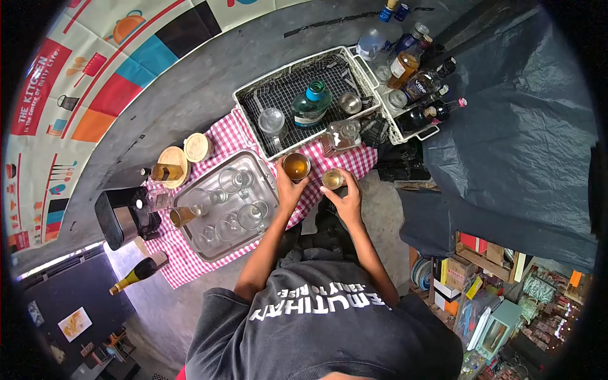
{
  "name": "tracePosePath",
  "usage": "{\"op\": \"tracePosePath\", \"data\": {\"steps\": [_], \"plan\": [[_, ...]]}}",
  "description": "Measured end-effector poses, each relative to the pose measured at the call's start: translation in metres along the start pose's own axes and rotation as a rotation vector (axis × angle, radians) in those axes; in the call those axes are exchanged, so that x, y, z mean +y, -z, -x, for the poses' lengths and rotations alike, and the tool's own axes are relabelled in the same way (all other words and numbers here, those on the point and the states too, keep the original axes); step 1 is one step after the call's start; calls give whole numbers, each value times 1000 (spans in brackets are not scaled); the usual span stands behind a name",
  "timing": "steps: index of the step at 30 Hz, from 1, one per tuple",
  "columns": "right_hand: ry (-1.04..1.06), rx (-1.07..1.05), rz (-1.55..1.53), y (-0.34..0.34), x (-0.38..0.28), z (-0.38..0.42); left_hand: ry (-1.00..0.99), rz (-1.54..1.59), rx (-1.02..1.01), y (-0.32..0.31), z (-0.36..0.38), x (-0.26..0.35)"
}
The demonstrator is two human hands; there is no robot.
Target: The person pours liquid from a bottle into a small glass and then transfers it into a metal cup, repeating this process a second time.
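Note:
My left hand (289, 190) is wrapped round a glass of amber liquid (296, 166), held at the front of the wire basket. A smaller glass with pale yellow liquid (332, 179) is in my right hand (348, 201), a short way to the right and slightly nearer my body. Both glasses look upright and stand apart from each other. Whether their bases rest on the checked cloth (304, 206) cannot be made out. Just beyond my hands is a square clear glass decanter or bottle (342, 135).
Left of my hands, a metal tray (197, 244) holds several clear glasses. The white wire basket (253, 88) contains a green bottle (311, 104), a glass mug (272, 121) and a small round vessel (349, 103). Several bottles (415, 85) crowd the right. A coffee machine (119, 218) stands far left.

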State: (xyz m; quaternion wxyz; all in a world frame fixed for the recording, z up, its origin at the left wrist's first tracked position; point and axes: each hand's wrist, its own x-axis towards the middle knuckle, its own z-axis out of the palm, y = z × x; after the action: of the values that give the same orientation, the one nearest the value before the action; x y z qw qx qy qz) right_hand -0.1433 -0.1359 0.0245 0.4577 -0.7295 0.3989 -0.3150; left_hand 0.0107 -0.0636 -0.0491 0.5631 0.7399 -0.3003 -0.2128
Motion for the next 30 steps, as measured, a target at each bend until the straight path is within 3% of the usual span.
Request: {"op": "tracePosePath", "data": {"steps": [4,6,14,30], "plan": [[0,-49,0,2,3,-6,-7,16,7,-1,-2,-8],[-73,-81,-171,1,2,-8,-2,61,-21,-1,-4,-15],[-147,-155,-357,6,-18,-8,-42,71,20,3,2,-10],[-67,-152,-344,-7,-61,1,-134,189,-82,29,21,35]]}}
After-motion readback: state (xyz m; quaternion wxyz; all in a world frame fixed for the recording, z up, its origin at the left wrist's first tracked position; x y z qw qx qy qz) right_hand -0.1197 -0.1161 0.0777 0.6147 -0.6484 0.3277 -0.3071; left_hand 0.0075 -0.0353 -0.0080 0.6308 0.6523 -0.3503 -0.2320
